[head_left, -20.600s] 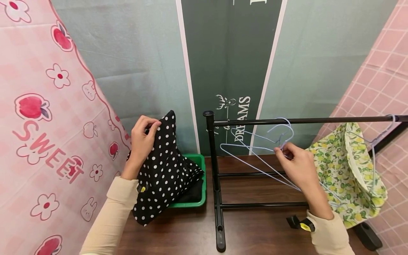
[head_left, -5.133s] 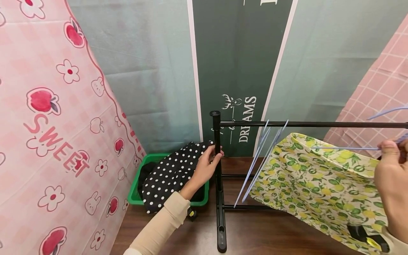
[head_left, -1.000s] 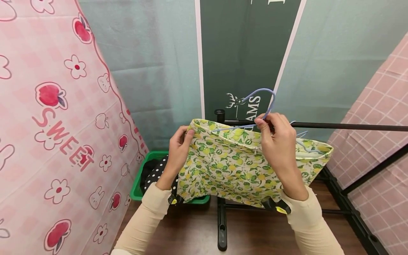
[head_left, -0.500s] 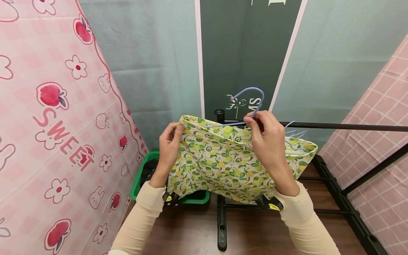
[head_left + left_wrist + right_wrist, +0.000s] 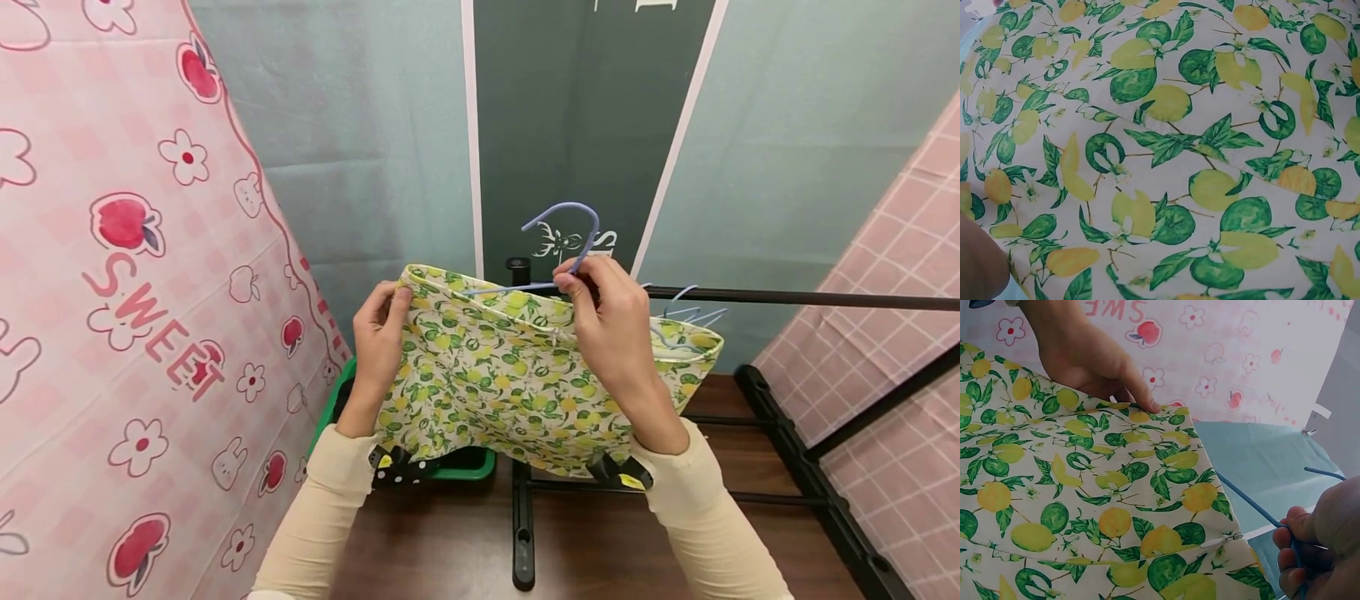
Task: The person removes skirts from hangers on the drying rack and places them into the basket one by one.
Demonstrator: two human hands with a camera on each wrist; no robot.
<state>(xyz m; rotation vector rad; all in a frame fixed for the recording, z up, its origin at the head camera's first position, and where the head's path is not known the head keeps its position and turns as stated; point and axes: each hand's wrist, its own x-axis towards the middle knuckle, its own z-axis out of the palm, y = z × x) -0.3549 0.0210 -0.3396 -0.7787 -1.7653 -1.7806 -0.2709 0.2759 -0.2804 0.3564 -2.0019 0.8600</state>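
Note:
A skirt (image 5: 502,375) printed with lemons and green leaves is spread between both hands, its waist opening facing up. At its upper left corner, my left hand (image 5: 378,337) pinches the waist edge between thumb and fingers. My right hand (image 5: 618,346) grips a light blue wire hanger (image 5: 592,225) just below the hook. The hanger's left arm runs into the waist opening, and another stretch of it shows inside at the right. In the right wrist view a small zipper pull (image 5: 1229,537) sits at the waist edge. Fabric fills most of the left wrist view.
Behind the skirt stands a black clothes rack (image 5: 810,296) with more blue hangers (image 5: 686,312) on its rail. At the lower left, a green basket (image 5: 480,467) with black polka-dot cloth (image 5: 401,472) is mostly hidden by the skirt. Pink curtains (image 5: 75,333) hang at either side.
Over the last second both hands have moved left with the skirt and hanger, away from the rack. Earlier, the left hand was at the rack post; before that, it held the polka-dot cloth.

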